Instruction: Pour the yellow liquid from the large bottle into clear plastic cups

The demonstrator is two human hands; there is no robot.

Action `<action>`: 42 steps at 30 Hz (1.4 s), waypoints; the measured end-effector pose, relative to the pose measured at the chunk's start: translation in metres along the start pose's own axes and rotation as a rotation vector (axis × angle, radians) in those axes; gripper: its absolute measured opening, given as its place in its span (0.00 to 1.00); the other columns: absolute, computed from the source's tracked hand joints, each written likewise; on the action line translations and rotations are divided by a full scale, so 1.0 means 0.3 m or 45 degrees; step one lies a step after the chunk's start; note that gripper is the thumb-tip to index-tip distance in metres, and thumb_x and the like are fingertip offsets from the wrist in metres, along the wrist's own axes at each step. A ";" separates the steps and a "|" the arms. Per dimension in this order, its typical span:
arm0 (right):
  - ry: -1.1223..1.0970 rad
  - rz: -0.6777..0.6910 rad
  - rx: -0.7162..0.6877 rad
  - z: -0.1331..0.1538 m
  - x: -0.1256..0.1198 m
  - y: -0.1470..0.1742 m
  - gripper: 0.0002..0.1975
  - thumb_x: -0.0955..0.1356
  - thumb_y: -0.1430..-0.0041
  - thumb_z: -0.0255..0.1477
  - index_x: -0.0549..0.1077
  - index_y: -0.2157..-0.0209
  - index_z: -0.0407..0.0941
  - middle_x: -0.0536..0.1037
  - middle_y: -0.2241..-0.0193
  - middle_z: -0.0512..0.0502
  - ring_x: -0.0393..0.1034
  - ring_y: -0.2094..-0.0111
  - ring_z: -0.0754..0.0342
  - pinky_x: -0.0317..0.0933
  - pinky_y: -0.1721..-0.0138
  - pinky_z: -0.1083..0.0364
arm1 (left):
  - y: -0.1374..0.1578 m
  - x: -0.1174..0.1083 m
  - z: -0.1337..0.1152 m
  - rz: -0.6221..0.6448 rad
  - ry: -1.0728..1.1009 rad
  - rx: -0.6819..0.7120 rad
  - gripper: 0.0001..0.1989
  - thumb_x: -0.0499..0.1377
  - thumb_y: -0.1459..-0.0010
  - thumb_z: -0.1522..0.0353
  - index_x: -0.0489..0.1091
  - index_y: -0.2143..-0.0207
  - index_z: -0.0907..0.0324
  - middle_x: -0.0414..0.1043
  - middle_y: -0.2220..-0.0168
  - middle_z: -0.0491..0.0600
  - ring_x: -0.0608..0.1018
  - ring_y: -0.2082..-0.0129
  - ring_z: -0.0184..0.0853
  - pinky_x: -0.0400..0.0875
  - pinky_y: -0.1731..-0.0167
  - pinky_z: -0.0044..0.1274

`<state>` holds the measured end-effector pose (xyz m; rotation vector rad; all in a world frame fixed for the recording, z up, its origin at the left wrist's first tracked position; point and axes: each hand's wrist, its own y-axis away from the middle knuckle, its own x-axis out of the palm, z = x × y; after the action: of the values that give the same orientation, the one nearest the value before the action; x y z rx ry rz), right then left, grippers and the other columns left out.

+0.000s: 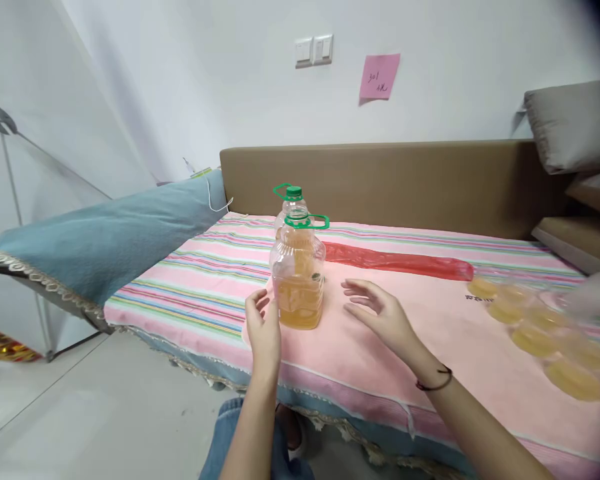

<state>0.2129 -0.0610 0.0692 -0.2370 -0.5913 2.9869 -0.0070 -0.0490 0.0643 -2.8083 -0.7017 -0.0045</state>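
A clear plastic jug (pixel 299 303) with a green ring handle stands upright on a pink mat, about half full of yellow liquid; its neck looks uncapped. Behind it, partly hidden, is a second jug with a green cap (pixel 294 192). My left hand (pixel 263 327) is beside the front jug's lower left side, fingers loosely curved and thumb close to the wall; whether it touches I cannot tell. To the right of the jug, my right hand (pixel 377 310) hovers apart from it, fingers spread and holding nothing. A small dark green spot shows at the jug's right side.
Several clear cups (pixel 535 337) of yellow liquid stand at the right, blurred. A red plastic bag (pixel 400 260) lies stretched behind the pink mat (pixel 375 373). Striped cloth (pixel 180 280) covers the bed, with a brown headboard (pixel 380 183) at the back.
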 end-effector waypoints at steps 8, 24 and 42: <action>-0.221 0.173 -0.025 -0.103 0.226 -0.169 0.43 0.79 0.58 0.38 0.61 0.42 0.51 0.67 0.39 0.40 0.62 0.38 0.42 0.57 0.38 0.39 | 0.004 -0.045 -0.007 0.102 0.015 -0.218 0.19 0.60 0.47 0.59 0.65 0.54 0.55 0.68 0.46 0.53 0.72 0.48 0.41 0.68 0.51 0.32; -0.254 -0.117 -0.228 -0.148 0.354 -0.167 0.44 0.76 0.56 0.47 0.58 0.40 0.48 0.70 0.48 0.38 0.67 0.46 0.39 0.62 0.43 0.40 | 0.001 -0.037 -0.026 0.041 0.245 -0.231 0.16 0.62 0.45 0.62 0.68 0.55 0.56 0.73 0.53 0.51 0.77 0.54 0.37 0.72 0.56 0.28; -0.345 -0.295 -0.340 0.071 0.032 0.006 0.41 0.75 0.53 0.45 0.61 0.38 0.57 0.74 0.48 0.43 0.70 0.48 0.38 0.61 0.44 0.36 | 0.022 0.004 -0.057 0.319 0.495 0.234 0.12 0.61 0.41 0.60 0.70 0.56 0.55 0.74 0.56 0.50 0.76 0.56 0.36 0.71 0.52 0.29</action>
<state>0.1996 -0.0695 0.0866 0.2113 -0.9738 2.7273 -0.0020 -0.0580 0.0794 -2.5856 -0.2455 -0.4065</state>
